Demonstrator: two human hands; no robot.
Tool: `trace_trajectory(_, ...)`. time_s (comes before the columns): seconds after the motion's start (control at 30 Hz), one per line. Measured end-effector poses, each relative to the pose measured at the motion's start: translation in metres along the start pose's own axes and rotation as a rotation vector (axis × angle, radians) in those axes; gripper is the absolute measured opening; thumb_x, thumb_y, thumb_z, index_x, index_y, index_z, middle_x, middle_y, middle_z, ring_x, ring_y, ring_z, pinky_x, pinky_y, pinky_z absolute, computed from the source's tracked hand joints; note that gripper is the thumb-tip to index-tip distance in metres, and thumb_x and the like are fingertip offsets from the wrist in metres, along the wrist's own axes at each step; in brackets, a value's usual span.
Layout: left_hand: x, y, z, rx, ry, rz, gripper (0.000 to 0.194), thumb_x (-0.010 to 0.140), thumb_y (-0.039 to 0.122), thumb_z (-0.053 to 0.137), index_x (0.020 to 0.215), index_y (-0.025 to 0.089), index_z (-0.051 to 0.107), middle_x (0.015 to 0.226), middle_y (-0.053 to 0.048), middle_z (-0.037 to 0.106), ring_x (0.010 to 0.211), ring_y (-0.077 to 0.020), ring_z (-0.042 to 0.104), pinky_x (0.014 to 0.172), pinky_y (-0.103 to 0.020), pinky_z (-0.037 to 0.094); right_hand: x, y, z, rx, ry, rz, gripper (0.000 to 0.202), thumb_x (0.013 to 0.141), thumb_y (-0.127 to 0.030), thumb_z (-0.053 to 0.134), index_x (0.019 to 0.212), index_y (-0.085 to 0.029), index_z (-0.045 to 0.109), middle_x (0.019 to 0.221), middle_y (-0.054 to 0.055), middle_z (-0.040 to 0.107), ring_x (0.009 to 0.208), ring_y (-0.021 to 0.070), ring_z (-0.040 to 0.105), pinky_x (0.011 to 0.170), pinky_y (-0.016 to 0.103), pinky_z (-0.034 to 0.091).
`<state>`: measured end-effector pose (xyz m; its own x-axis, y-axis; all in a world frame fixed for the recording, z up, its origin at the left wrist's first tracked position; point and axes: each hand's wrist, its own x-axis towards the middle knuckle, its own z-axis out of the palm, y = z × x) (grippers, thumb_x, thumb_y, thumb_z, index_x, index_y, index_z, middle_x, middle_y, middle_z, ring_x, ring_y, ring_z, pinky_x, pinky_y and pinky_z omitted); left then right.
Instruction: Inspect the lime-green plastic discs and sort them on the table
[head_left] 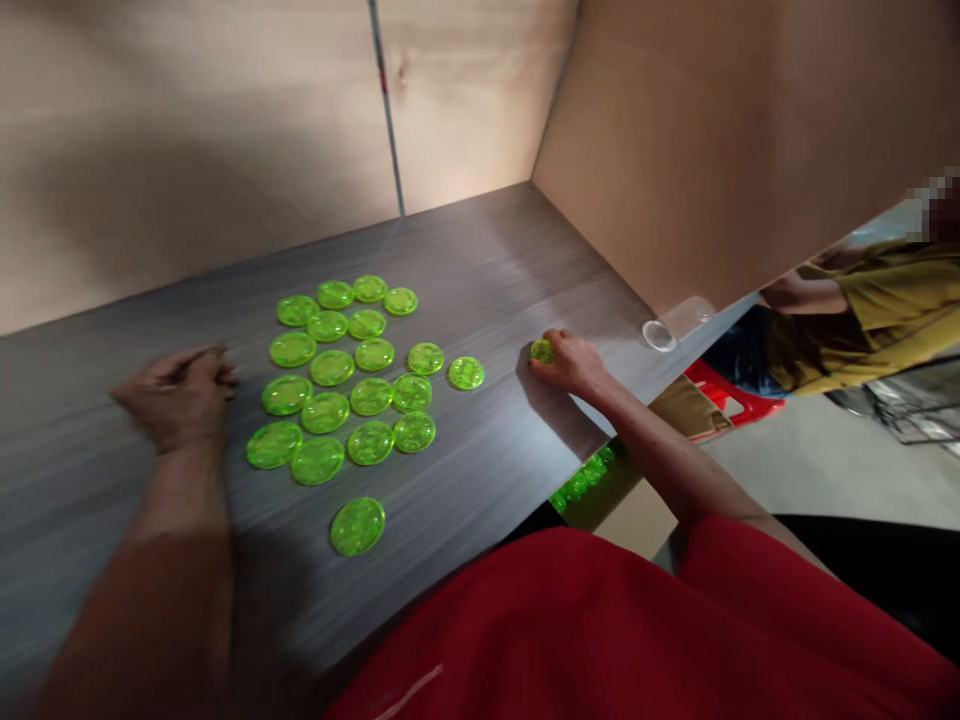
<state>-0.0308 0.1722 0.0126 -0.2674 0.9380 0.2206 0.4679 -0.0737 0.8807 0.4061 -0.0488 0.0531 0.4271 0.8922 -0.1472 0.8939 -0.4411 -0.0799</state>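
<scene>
Several round, clear green plastic discs [332, 367] lie in rough rows on the grey tabletop [480, 270]. One disc [358, 526] lies apart near the front, and another [466, 373] sits at the right end of the group. Out to the right, my right hand [571, 362] grips a green disc [541, 350] between thumb and fingers, close over the table. To the left of the rows rests my left hand [180, 390], its fingers curled in; whether anything is inside them is hidden.
Wooden panels [465, 100] stand along the back and right of the table. A clear plastic cup [660, 335] lies on its side at the right edge. Below that edge, a box holds more green pieces [585, 480]. Beyond the panel sits a person in a yellow top [892, 310].
</scene>
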Motion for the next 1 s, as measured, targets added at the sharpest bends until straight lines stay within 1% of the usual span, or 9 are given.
trace_trajectory(0.07, -0.012, 0.02, -0.006, -0.052, 0.07, -0.107, 0.007, 0.072, 0.011, 0.074, 0.075, 0.016, 0.071, 0.056, 0.009, 0.061, 0.054, -0.0116, 0.058, 0.052, -0.021, 0.045, 0.011, -0.013, -0.003, 0.152, 0.135, -0.171, 0.052, 0.1, -0.033, 0.078, 0.149, -0.016, 0.071, 0.142, 0.023, 0.078, 0.111, 0.035, 0.08, 0.094, 0.044, 0.062)
trace_trajectory(0.17, -0.042, 0.055, -0.014, -0.185, -0.064, 0.066, 0.007, 0.079, 0.015, 0.081, 0.086, 0.015, 0.083, 0.064, 0.006, 0.071, 0.061, -0.0129, 0.065, 0.057, -0.023, 0.049, 0.024, -0.059, -0.006, 0.499, 0.29, -0.642, 0.073, 0.097, -0.036, 0.081, 0.165, -0.021, 0.059, 0.152, 0.02, 0.073, 0.112, 0.0302, 0.076, 0.092, 0.042, 0.065)
trace_trajectory(0.23, -0.063, 0.073, -0.015, -0.347, -0.297, 0.101, 0.022, 0.084, 0.028, 0.09, 0.102, 0.016, 0.088, 0.078, 0.001, 0.079, 0.066, -0.0147, 0.07, 0.055, -0.023, 0.05, 0.028, -0.101, -0.003, 0.681, 0.313, -0.914, 0.075, 0.1, -0.044, 0.081, 0.168, -0.025, 0.055, 0.159, 0.019, 0.069, 0.12, 0.0307, 0.073, 0.091, 0.043, 0.067)
trace_trajectory(0.33, -0.082, 0.084, -0.015, -0.529, -0.563, 0.116, 0.055, 0.081, 0.051, 0.101, 0.127, 0.023, 0.087, 0.112, -0.008, 0.087, 0.081, -0.0214, 0.08, 0.053, -0.026, 0.057, 0.031, -0.16, 0.005, 0.788, 0.309, -1.113, 0.069, 0.105, -0.046, 0.077, 0.167, -0.029, 0.054, 0.16, 0.018, 0.067, 0.139, 0.0356, 0.066, 0.102, 0.052, 0.068)
trace_trajectory(0.4, -0.084, 0.085, -0.015, -0.571, -0.657, 0.142, 0.065, 0.08, 0.059, 0.103, 0.133, 0.026, 0.086, 0.126, -0.01, 0.086, 0.096, -0.0275, 0.084, 0.06, -0.031, 0.067, 0.034, -0.185, 0.007, 0.804, 0.302, -1.172, 0.066, 0.107, -0.045, 0.074, 0.167, -0.03, 0.055, 0.16, 0.018, 0.066, 0.146, 0.037, 0.062, 0.108, 0.056, 0.067)
trace_trajectory(0.47, -0.079, 0.083, -0.016, -0.607, -0.68, 0.148, 0.067, 0.079, 0.063, 0.104, 0.133, 0.027, 0.086, 0.128, -0.01, 0.086, 0.102, -0.0307, 0.086, 0.067, -0.036, 0.073, 0.039, -0.2, 0.007, 0.811, 0.309, -1.217, 0.063, 0.109, -0.045, 0.073, 0.167, -0.029, 0.056, 0.16, 0.018, 0.065, 0.148, 0.0363, 0.061, 0.112, 0.058, 0.066)
trace_trajectory(0.67, -0.068, 0.073, -0.014, -0.702, -0.652, 0.094, 0.067, 0.074, 0.057, 0.11, 0.129, 0.027, 0.088, 0.115, -0.007, 0.089, 0.099, -0.0276, 0.087, 0.078, -0.04, 0.078, 0.056, -0.215, 0.01, 0.871, 0.304, -1.293, 0.055, 0.11, -0.042, 0.075, 0.162, -0.03, 0.062, 0.148, 0.015, 0.07, 0.13, 0.0298, 0.07, 0.11, 0.053, 0.067)
trace_trajectory(0.87, -0.067, 0.06, -0.007, -0.639, -0.574, 0.145, 0.062, 0.078, 0.046, 0.107, 0.131, 0.024, 0.085, 0.12, -0.01, 0.089, 0.111, -0.0306, 0.087, 0.095, -0.046, 0.077, 0.067, -0.211, 0.013, 1.015, 0.073, -1.224, 0.062, 0.101, -0.034, 0.081, 0.16, -0.03, 0.064, 0.152, 0.013, 0.073, 0.115, 0.0234, 0.075, 0.092, 0.04, 0.068)
trace_trajectory(1.0, -0.067, 0.056, -0.003, -0.572, -0.523, 0.177, 0.058, 0.078, 0.037, 0.103, 0.131, 0.023, 0.084, 0.121, -0.009, 0.087, 0.11, -0.0279, 0.086, 0.096, -0.044, 0.076, 0.072, -0.205, 0.006, 1.14, -0.105, -1.119, 0.052, 0.101, -0.039, 0.079, 0.151, -0.029, 0.071, 0.15, 0.011, 0.077, 0.12, 0.0235, 0.078, 0.096, 0.039, 0.066)
